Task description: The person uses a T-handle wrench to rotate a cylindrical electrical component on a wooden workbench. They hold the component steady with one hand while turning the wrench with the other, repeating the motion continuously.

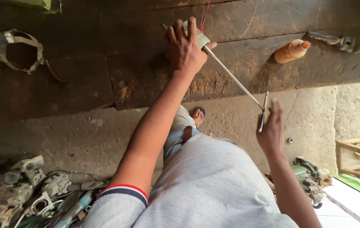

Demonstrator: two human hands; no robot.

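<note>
Your left hand point(185, 48) is clamped on a small grey metal block point(199, 39) at the bench's point(82, 71) far edge. Right hand point(271, 131) grips a slim tool point(263, 110) touching the rod's point(232, 77) end, off the near edge.

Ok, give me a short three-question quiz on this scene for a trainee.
1. True or false: the left hand presses a small grey metal block against the dark wooden bench.
2. What runs from the block toward the right hand? A) a rope B) a thin metal rod C) a hose
3. Fill in: the tan bottle on the bench has an ____ cap.

Key
1. True.
2. B; its far end meets a short metal bar at the right hand's fingertips.
3. Orange.
</note>
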